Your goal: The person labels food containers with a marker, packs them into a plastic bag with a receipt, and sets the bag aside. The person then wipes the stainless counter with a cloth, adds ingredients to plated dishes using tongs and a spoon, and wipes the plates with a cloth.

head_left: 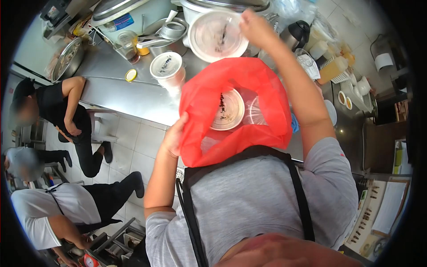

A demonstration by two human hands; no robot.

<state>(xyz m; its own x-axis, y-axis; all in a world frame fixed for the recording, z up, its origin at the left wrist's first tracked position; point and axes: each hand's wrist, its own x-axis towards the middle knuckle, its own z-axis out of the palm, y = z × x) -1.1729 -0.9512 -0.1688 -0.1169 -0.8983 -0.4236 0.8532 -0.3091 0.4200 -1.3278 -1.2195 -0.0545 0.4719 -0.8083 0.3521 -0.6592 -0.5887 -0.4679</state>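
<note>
My left hand (172, 139) grips the left edge of a red plastic bag (195, 95), its mouth held wide. Inside the bag sits a round lidded container (235, 111) with black handwriting on its lid, beside some clear plastic (255, 111). Beyond the bag, my right hand (258, 30) is closed at the right rim of a large round tub (209, 34) with a translucent, marked lid. The hand is slightly blurred. To the left of the bag stands a smaller lidded tub (167, 71), upright and also marked in black.
A steel counter (120, 95) carries a metal pot with ladles (167, 35), a yellow lid (130, 75) and large cookers (133, 13) behind. At right are a thermos (297, 35) and bottles. Several people (58, 102) are on the left, across the tiled floor.
</note>
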